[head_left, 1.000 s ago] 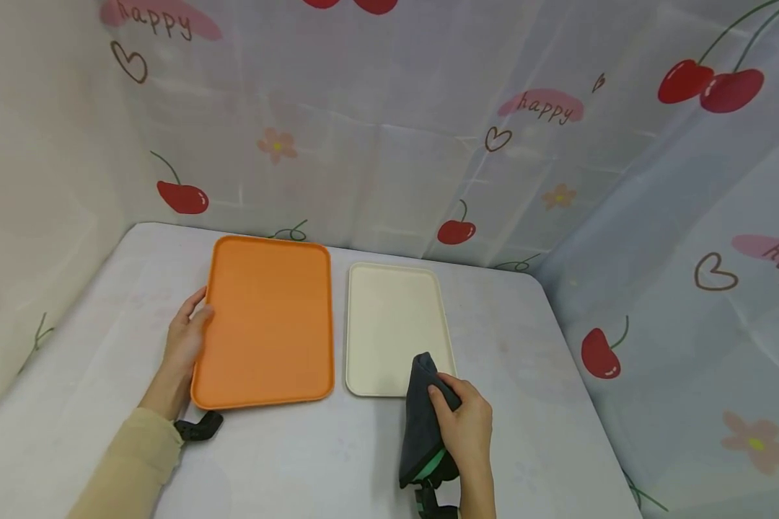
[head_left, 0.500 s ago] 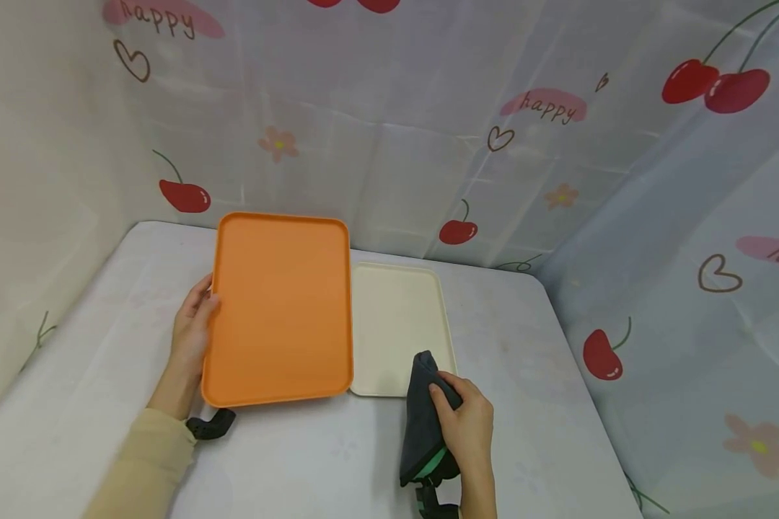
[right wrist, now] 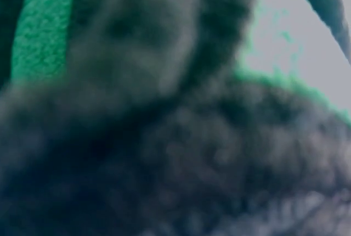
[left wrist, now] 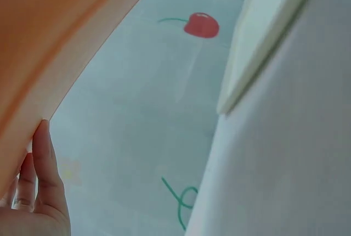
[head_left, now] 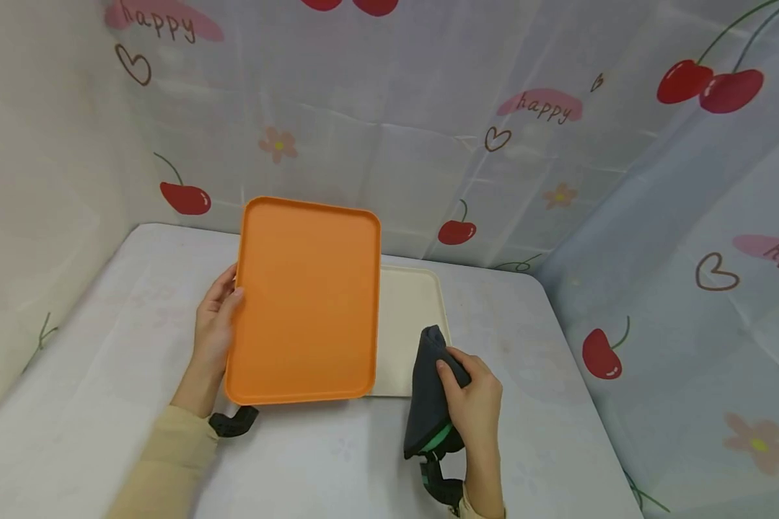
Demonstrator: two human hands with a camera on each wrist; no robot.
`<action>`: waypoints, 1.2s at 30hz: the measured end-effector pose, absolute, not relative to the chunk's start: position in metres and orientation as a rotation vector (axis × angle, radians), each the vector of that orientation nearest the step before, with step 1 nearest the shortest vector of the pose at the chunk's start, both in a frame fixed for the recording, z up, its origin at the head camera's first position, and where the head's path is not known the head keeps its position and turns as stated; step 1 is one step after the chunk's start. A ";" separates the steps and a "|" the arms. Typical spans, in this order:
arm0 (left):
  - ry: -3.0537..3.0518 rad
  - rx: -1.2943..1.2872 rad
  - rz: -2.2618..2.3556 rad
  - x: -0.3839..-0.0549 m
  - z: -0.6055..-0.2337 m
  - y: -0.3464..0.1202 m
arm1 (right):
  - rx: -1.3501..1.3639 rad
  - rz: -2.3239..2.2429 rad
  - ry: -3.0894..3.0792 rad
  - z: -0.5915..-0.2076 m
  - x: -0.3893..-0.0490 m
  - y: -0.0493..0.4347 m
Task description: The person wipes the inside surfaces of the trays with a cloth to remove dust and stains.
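Observation:
My left hand [head_left: 216,321] grips the left edge of an orange tray [head_left: 305,303], thumb on its upper face. The tray is raised off the table and covers the left part of a cream tray [head_left: 405,331], which lies flat. In the left wrist view, the fingers [left wrist: 48,164] support the orange tray's underside [left wrist: 49,66]. My right hand [head_left: 477,400] pinches a folded dark grey cloth [head_left: 431,389] with a green inner side, in front of the cream tray's near right corner. Blurred, the cloth [right wrist: 164,137] fills the right wrist view.
A white-covered table [head_left: 311,461] carries the cream tray. Behind it hangs a white curtain [head_left: 376,166] printed with cherries, and the same fabric runs down the right side. A pale wall [head_left: 45,180] stands on the left.
My left hand has lifted the orange tray and carried it right, partly over the cream tray. My right hand and the cloth have shifted slightly forward and right.

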State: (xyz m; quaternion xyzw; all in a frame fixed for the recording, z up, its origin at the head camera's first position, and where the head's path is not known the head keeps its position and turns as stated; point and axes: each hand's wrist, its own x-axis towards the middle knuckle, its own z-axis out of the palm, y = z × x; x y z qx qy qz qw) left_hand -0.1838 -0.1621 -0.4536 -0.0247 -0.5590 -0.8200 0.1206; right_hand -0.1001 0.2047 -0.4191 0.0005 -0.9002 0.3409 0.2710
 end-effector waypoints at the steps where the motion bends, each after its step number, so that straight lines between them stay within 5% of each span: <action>1: -1.629 -0.082 -2.395 -0.184 -0.452 -0.159 | 0.006 0.919 -2.412 -0.415 -0.103 0.204; 18: -1.643 -0.206 -2.422 -0.184 -0.446 -0.120 | 0.054 1.109 -2.292 -0.340 -0.177 0.177; 36: -1.635 -0.299 -2.458 -0.178 -0.448 -0.106 | -0.116 1.086 -2.385 -0.336 -0.213 0.166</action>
